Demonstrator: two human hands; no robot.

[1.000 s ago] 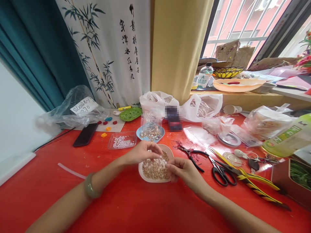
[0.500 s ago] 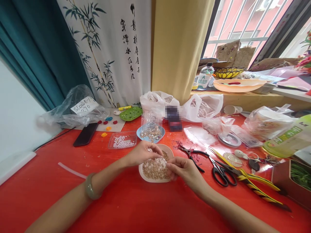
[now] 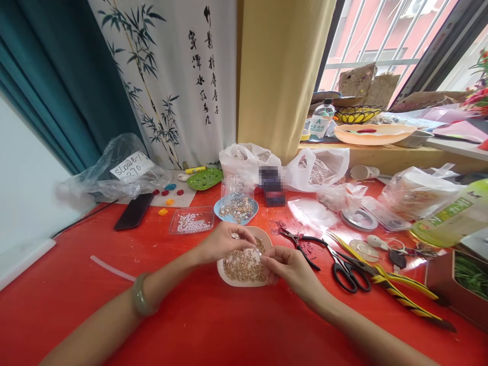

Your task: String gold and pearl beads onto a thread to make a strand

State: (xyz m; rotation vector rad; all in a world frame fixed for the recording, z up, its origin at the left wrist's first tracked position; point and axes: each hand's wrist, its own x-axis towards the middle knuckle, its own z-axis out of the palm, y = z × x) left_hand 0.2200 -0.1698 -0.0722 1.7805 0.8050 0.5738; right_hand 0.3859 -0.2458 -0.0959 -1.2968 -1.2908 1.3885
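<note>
My left hand point(image 3: 224, 243) hovers over a cream dish point(image 3: 233, 281) of small gold beads point(image 3: 242, 267), its thumb and fingertips pinched together. Opposite it, my right hand point(image 3: 285, 263) is also pinched, at the dish's right side. Something small and pale shows between the two sets of fingertips; it is too tiny to name. Just behind the dish stands a blue plate point(image 3: 251, 216) with mixed gold and pearl beads. A clear plastic box point(image 3: 173, 227) of white pearl beads sits to the left of that plate.
Right of my hands lie small black pliers point(image 3: 305, 251), black scissors point(image 3: 345, 277) and yellow-black long pliers point(image 3: 404, 292). A black phone point(image 3: 133, 212) rests at the left. Plastic bags point(image 3: 318, 170) line the back of the red table point(image 3: 213, 330); a box point(image 3: 444, 277) of greenery stands far right.
Hardly anything differs. Both hands keep their pinched pose over the bead dish, and the whole view has shifted very slightly.
</note>
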